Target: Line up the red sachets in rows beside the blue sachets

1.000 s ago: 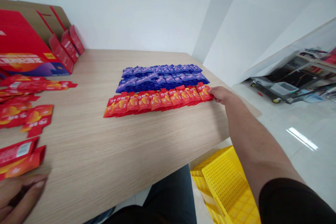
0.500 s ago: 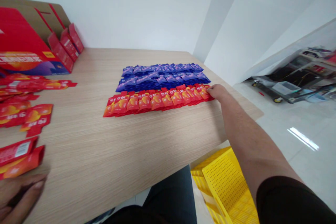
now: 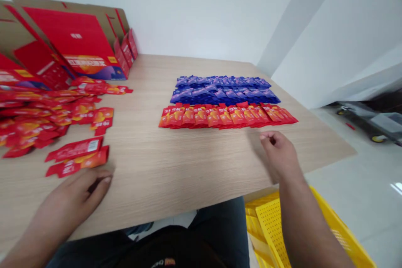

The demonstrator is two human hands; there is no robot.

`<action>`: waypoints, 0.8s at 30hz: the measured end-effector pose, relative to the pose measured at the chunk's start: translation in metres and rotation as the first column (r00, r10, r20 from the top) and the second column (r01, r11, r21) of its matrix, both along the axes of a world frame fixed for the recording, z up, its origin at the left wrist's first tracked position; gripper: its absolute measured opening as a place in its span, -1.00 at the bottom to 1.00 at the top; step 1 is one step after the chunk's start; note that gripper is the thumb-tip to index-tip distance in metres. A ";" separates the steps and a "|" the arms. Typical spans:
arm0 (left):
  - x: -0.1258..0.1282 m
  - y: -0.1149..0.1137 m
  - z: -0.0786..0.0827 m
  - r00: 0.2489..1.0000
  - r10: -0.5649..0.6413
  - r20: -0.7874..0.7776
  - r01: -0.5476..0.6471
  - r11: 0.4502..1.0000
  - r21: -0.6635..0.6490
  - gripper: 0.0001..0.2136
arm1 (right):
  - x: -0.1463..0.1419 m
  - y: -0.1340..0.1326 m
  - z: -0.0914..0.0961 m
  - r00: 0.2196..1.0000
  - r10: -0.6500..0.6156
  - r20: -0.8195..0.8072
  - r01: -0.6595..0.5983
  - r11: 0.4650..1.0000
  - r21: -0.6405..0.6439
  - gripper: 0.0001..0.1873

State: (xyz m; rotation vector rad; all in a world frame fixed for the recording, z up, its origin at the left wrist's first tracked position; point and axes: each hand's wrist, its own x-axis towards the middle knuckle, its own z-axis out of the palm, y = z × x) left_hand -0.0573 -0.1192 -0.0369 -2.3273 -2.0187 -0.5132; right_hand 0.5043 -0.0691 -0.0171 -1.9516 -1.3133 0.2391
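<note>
My right hand (image 3: 281,153) hovers over the table just in front of the right end of a row of red sachets (image 3: 213,116). Its fingers are curled, thumb and forefinger tips close together, and nothing shows in them. The red sachets overlap like shingles, orange fruit pictures upward. Behind them lie two rows of blue-purple sachets (image 3: 224,95). My left hand (image 3: 78,194) rests on the table at the left, fingers bent and thumb near the forefinger, with nothing visible in its grip. Just beyond it lie two loose red packets (image 3: 78,157).
A heap of red packets (image 3: 34,123) covers the table's left side. Red printed cardboard boxes (image 3: 81,46) with open flaps stand behind it against the wall. Yellow plastic crates (image 3: 273,226) sit below the table's front edge. A wheeled cart (image 3: 364,123) is on the floor at right.
My right hand has left the red row's right end and drawn back toward me. More sachets now show at that end. The view has turned left, and my left hand stays near the loose packets.
</note>
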 end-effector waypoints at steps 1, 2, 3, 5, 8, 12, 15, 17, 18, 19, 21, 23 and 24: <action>0.003 -0.002 0.004 0.999 -0.007 0.047 0.009 1.000 -0.029 -0.73 | -0.016 -0.012 -0.006 0.999 0.031 -0.024 -0.031 0.999 -0.013 -0.60; 0.007 -0.003 0.007 0.996 -0.012 0.085 0.015 0.999 -0.037 -0.74 | -0.031 -0.022 -0.012 0.997 0.060 -0.040 -0.061 0.998 -0.025 -0.59; 0.011 -0.005 0.010 0.994 -0.021 0.110 0.026 0.998 -0.049 -0.74 | -0.043 -0.030 -0.017 0.995 0.088 -0.046 -0.090 0.995 -0.037 -0.59; 0.015 -0.006 0.013 0.989 -0.036 0.142 0.045 0.997 -0.060 -0.72 | -0.059 -0.040 -0.027 0.989 0.144 -0.029 -0.146 0.988 -0.048 -0.58; 0.013 -0.010 0.011 0.982 -0.027 0.186 0.037 0.998 -0.049 -0.72 | -0.069 -0.041 -0.037 0.978 0.201 0.050 -0.199 0.979 -0.045 -0.60; 0.000 -0.012 0.013 0.988 0.019 0.151 -0.028 0.998 0.060 -0.74 | -0.072 -0.037 -0.040 0.957 0.228 0.180 -0.217 0.973 -0.079 -0.59; -0.020 -0.002 0.020 0.989 0.093 0.111 -0.108 0.986 0.130 -0.73 | -0.074 -0.038 -0.040 0.942 0.244 0.231 -0.232 0.969 -0.080 -0.57; -0.037 0.011 0.022 0.980 0.169 0.107 -0.181 0.976 0.117 -0.66 | -0.074 -0.039 -0.040 0.940 0.244 0.240 -0.232 0.969 -0.080 -0.57; -0.046 0.018 0.022 0.974 0.198 0.108 -0.209 0.973 0.097 -0.58 | -0.075 -0.040 -0.040 0.939 0.243 0.242 -0.230 0.970 -0.081 -0.56; -0.054 0.026 0.022 0.970 0.216 0.110 -0.224 0.972 0.072 -0.51 | -0.075 -0.040 -0.041 0.938 0.243 0.246 -0.229 0.970 -0.081 -0.56; -0.068 0.039 0.018 0.972 0.210 0.103 -0.212 0.977 0.009 -0.38 | -0.076 -0.041 -0.041 0.935 0.244 0.259 -0.233 0.970 -0.075 -0.56; -0.076 0.048 0.014 0.985 0.158 0.063 -0.154 0.986 -0.068 -0.34 | -0.077 -0.042 -0.042 0.930 0.246 0.271 -0.237 0.969 -0.067 -0.57; -0.078 0.050 0.012 0.991 0.127 0.036 -0.122 0.987 -0.102 -0.36 | -0.077 -0.042 -0.042 0.930 0.246 0.273 -0.238 0.969 -0.064 -0.57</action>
